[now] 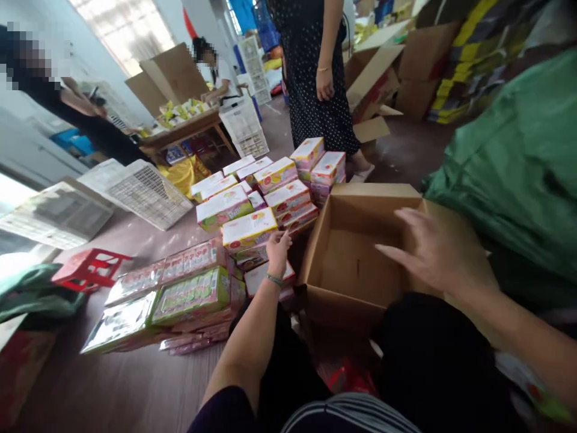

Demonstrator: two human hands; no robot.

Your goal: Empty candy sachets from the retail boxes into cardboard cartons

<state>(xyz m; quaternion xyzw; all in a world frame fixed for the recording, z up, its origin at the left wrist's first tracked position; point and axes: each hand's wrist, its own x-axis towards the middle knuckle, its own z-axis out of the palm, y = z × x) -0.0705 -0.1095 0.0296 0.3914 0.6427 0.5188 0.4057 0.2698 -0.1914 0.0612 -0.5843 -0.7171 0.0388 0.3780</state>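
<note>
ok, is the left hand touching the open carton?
Apart. The head view shows a gap between the left hand and the near-left side of the open carton, with printed boxes visible in it.

Left of the wooden table (180,129) stands a person in black; behind it, a person in white. White crates (148,189) sit before it, a red stool (97,267) farther forward.

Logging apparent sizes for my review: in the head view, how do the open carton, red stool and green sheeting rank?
1. Green sheeting, though cut off by the frame
2. Open carton
3. Red stool
</note>
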